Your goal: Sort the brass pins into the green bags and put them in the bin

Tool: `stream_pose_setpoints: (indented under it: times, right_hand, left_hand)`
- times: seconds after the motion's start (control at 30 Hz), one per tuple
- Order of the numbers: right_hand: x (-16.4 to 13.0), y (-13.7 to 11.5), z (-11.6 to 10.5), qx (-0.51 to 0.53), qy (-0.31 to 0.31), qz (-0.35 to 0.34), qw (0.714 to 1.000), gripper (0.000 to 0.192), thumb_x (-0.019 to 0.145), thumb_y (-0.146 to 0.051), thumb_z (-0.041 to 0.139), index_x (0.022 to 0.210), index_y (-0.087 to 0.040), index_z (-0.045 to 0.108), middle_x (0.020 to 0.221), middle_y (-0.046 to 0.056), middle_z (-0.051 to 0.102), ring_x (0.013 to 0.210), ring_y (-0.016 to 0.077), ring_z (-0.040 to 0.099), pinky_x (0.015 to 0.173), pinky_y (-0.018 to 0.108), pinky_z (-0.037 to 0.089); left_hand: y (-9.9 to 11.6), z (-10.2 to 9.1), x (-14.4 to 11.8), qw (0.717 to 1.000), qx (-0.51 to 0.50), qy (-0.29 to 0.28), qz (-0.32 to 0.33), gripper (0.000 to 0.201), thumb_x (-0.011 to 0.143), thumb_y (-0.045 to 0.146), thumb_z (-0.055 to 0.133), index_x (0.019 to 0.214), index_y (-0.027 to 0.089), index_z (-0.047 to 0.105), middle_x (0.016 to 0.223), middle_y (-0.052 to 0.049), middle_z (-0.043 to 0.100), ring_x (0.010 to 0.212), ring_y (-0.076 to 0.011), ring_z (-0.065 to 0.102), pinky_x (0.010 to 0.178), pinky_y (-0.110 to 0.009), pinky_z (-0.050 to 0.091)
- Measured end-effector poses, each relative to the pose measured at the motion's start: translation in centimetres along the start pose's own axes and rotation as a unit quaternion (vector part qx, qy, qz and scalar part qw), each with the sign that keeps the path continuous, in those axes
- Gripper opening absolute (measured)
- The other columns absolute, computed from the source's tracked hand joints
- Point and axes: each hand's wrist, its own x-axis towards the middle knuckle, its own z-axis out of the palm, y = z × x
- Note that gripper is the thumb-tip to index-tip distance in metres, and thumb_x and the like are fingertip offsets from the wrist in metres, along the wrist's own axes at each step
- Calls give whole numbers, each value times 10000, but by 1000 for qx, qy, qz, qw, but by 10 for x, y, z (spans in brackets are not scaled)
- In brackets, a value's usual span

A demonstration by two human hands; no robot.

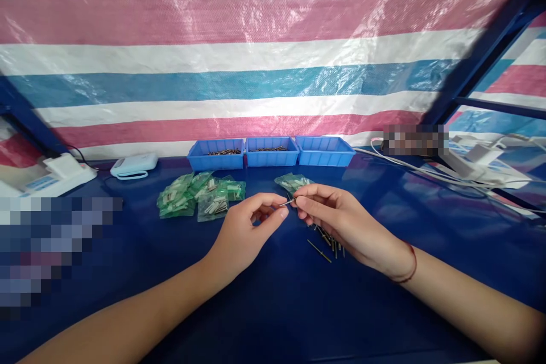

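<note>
Between my two hands is a thin metal blind rivet (287, 202), held nearly level above the table. My left hand (251, 222) has its thumb and forefinger closed at the rivet's left end. The other end is pinched by my right hand (330, 210), whose fingertips partly hide it. Below my right hand lies a small pile of similar rivets (326, 236), partly covered by the hand. One loose rivet (319, 251) rests a little apart from them. Just behind my right fingers is a clear green-tinted bag (292, 182) with small pieces inside.
Three blue bins (273, 159) stand in a row at the back; the left and middle ones hold small metal parts. Several green-tinted bags (177, 196) lie left of my hands. A light-blue case (134, 166) sits farther left. White cables (409, 165) and power strips (490, 168) occupy the right.
</note>
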Motion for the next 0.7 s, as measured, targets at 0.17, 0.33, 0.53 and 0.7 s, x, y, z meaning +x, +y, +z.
stream_pose_setpoints:
  times: [0.17,0.33,0.53,0.7]
  right_hand:
    - [-1,0,1,17,8,15,1000,233,770,-366,715,878,-166,664,716,0,600,660,106,547,613,242,435]
    - [-1,-1,2,14,8,19,1000,246,787,-402,690,835,-165,644,695,-4,579,638,102,532,605,245,433]
    - [-3,0,5,-36,25,-47,998,209,789,-365,683,879,-181,643,750,4,609,671,121,568,614,259,468]
    - [3,-7,3,-155,34,-161,974,131,825,-295,638,897,-187,657,855,33,666,742,146,612,663,287,491]
  left_hand:
    - [-1,1,1,1000,1,-4,-7,168,840,278,618,978,208,682,864,-15,714,755,-149,654,706,-267,524]
    - [0,1,1,1000,3,-3,-7,175,839,282,619,987,215,683,868,-12,716,758,-151,659,694,-262,527]
    - [2,2,0,999,10,-22,-25,153,841,271,603,948,194,680,843,-21,709,738,-153,647,690,-264,519]
    - [-5,4,1,996,4,-83,-40,300,861,303,569,1147,216,566,1011,-43,673,766,-148,643,721,-286,518]
